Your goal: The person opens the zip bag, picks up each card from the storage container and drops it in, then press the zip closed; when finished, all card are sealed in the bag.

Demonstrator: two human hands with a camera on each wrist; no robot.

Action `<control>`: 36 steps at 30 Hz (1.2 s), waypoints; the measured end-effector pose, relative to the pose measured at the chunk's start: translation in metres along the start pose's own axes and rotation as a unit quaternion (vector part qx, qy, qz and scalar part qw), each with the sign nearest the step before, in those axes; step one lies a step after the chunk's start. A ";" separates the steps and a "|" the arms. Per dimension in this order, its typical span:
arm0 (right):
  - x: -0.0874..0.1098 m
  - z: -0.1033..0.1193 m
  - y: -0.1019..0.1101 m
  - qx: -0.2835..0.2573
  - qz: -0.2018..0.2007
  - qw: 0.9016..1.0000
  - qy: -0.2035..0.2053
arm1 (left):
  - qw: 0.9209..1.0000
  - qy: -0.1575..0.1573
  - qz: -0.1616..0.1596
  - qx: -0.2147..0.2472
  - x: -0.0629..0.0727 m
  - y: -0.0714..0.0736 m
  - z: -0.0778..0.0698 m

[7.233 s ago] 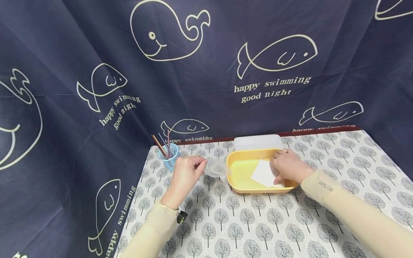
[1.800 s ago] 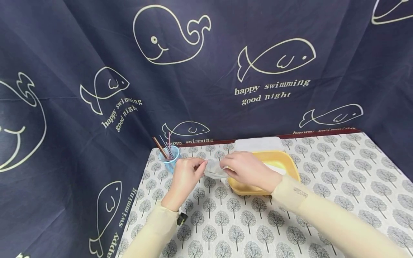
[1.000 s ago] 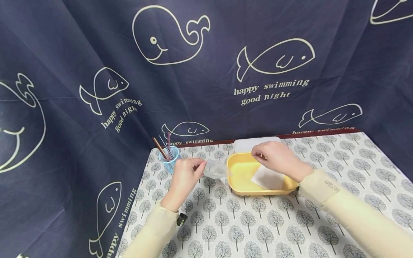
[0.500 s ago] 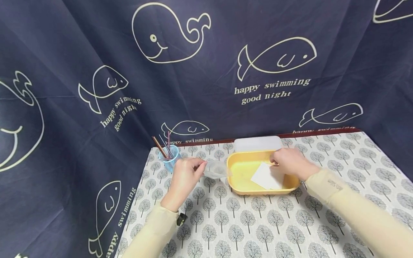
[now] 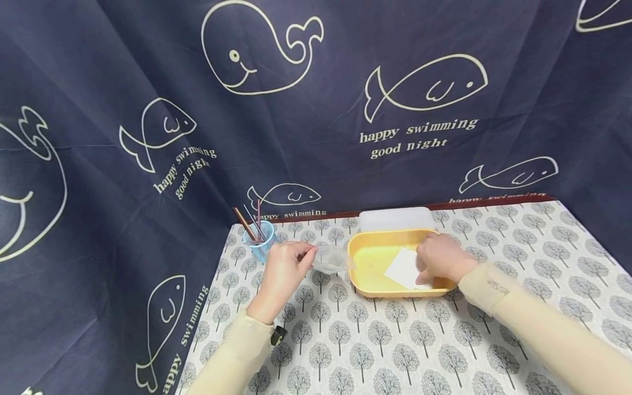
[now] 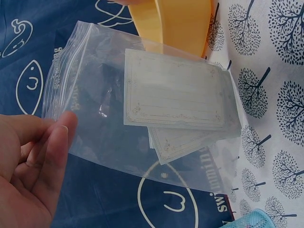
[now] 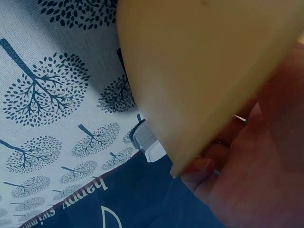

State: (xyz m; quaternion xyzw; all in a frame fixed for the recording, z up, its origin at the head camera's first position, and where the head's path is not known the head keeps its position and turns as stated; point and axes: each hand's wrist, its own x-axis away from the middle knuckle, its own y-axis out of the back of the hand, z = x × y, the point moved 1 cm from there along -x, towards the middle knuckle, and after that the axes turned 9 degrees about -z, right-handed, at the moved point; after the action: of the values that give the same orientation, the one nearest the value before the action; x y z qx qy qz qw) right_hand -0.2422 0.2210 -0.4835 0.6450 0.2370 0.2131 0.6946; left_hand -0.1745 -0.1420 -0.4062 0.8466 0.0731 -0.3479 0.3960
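While fingers [image 6: 57,148] pinch clear plastic [image 6: 104,97], rectangular cards [image 6: 173,92] overlap.

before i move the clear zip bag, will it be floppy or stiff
The clear zip bag is probably floppy, being thin clear film. It seems light: the left hand pinches just one end. Its cards might slide, lying askew.

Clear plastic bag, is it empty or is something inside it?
Something is inside: through the clear bag, the left wrist view shows pale bordered cards, at least two, overlapping.
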 end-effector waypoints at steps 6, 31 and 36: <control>-0.001 0.002 -0.002 0.020 -0.021 1.000 0.004 | 1.000 -0.003 0.000 0.004 -0.001 0.000 -0.001; 0.000 0.001 -0.010 0.004 -0.085 0.996 -0.004 | 1.000 0.001 -0.001 0.001 0.002 0.000 -0.001; -0.001 0.001 -0.003 -0.039 -0.101 0.994 -0.020 | 1.000 -0.003 -0.002 0.002 0.002 0.001 -0.002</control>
State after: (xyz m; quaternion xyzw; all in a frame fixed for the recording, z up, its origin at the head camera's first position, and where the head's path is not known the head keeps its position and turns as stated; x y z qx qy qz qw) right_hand -0.2423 0.2194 -0.4866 0.5940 0.2786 0.1378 0.7420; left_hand -0.1715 -0.1410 -0.4062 0.8463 0.0729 -0.3517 0.3934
